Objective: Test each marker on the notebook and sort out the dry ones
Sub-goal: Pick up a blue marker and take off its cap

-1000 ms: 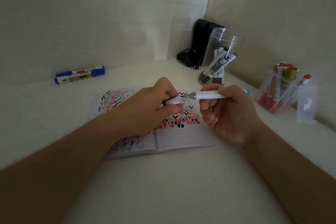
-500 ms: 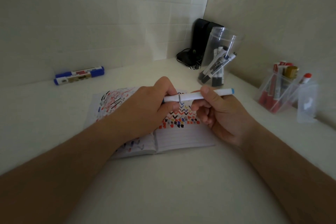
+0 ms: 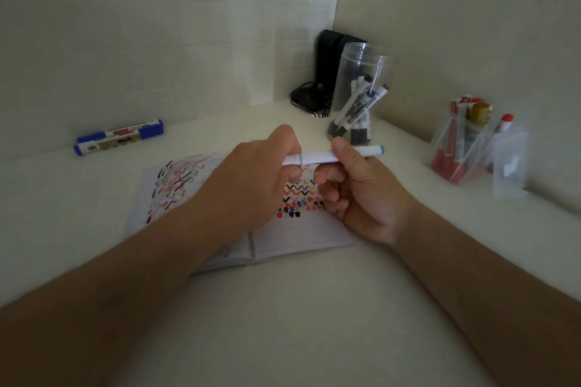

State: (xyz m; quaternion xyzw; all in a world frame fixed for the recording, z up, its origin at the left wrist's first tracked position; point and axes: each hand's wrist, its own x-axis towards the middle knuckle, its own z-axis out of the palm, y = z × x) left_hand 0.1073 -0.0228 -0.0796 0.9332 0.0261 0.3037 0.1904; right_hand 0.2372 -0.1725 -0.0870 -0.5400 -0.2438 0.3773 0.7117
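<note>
A white marker [image 3: 317, 158] with a blue end lies level between both hands, above the open notebook [image 3: 301, 229]. My left hand [image 3: 251, 179] pinches its capped left end. My right hand [image 3: 361, 195] grips the barrel near the blue end. The cap sits closed on the marker. The notebook pages carry several red, blue and black test squiggles, partly hidden by my left forearm.
Two blue-capped markers [image 3: 119, 137] lie by the back wall at left. A clear jar [image 3: 361, 72] of several markers stands at the corner in front of a black device [image 3: 327, 66]. A clear holder [image 3: 456, 148] with red markers stands at right.
One second ago the cap was off and the grey tip showed. The cap has since been pushed onto the marker, and both hands have stayed on it, lifting slightly.
</note>
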